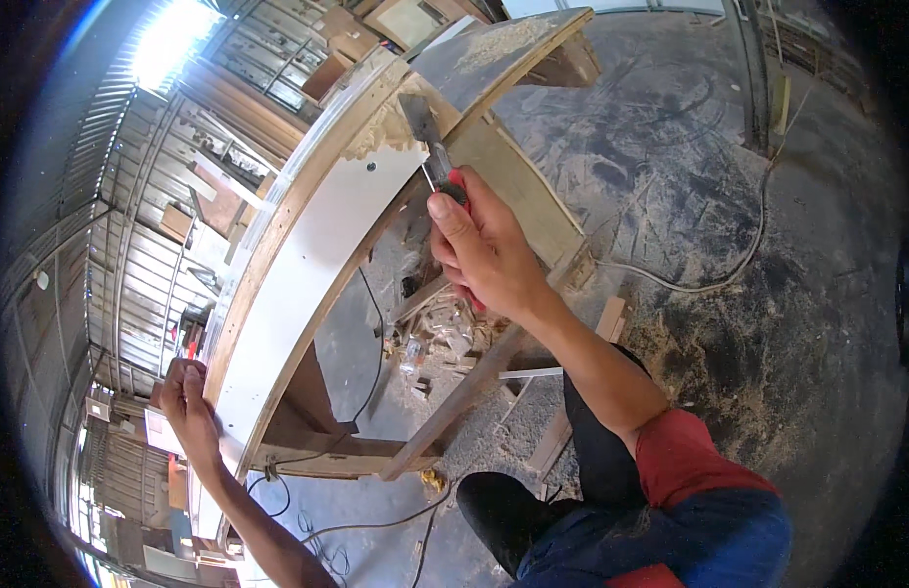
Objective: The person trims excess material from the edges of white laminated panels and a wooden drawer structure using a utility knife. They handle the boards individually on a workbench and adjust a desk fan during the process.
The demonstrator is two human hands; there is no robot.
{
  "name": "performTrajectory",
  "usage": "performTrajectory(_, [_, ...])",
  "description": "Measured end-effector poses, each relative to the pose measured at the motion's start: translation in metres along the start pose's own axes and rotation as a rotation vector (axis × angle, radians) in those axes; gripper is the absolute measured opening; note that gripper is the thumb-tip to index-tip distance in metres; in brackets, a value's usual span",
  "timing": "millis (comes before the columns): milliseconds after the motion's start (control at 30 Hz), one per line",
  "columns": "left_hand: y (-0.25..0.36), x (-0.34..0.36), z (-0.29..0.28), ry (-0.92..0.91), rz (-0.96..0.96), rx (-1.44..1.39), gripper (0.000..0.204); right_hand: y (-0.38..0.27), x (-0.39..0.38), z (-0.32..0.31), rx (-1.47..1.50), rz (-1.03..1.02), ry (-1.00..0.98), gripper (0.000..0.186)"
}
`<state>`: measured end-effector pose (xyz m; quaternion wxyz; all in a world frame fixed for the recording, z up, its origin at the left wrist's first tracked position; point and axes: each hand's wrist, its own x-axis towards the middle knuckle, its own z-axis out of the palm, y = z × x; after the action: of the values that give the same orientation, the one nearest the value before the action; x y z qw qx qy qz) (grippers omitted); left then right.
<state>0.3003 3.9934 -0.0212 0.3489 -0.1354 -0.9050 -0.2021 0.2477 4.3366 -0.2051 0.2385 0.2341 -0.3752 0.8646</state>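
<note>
Okay, left to right. The left hand is at the long left edge of the curved white panel, near its close end, fingers curled almost closed. A small red thing sits just past the fingertips, but I can't tell if it's gripped. That's a decent bracing spot, I'd say, well away from the blade.

Up at the panel's far end there's a rough tan patch with a ragged border; filler or bare board, can't tell. A dark hole sits just below it. Over the patch's right side is the red-handled tool, blade pointing away, and I can't tell whether it touches. The right hand is wrapped firmly around the handle, thumb near the blade end.

For a clean job I'd go low-angle, blade flat, short light strokes, wiping it often. Tipping a corner could gouge the white face, so ease off near that ragged border and the hole.

Brands or writing? Can't read any on tool or panel; the fist covers most of the handle.
</note>
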Motion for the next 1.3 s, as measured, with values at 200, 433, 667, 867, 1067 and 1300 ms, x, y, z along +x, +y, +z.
performTrajectory(200, [-0.02,-0.002,0.0,0.057,0.052,-0.1,0.025,-0.02,-0.009,-0.011,0.218,0.231,-0.242,0.03])
performTrajectory(433, [-0.014,-0.003,0.001,0.076,0.069,-0.046,0.028,-0.001,-0.017,-0.016,-0.161,0.005,0.048,0.033])
performTrajectory(667, [-0.007,-0.005,0.005,0.092,0.095,0.051,0.031,0.008,-0.022,-0.008,-0.192,-0.019,0.088,0.031])
performTrajectory(867, [-0.018,-0.001,0.0,0.044,0.192,0.038,0.019,-0.01,-0.016,0.003,-0.233,0.073,0.105,0.03])
performTrajectory(1067, [-0.003,-0.002,0.005,0.094,0.109,-0.081,0.016,-0.01,-0.016,-0.006,-0.381,-0.022,0.109,0.032])
performTrajectory(1300, [-0.007,-0.002,0.0,0.068,0.091,0.006,0.017,0.032,-0.058,-0.019,-0.726,-0.192,-0.08,0.026])
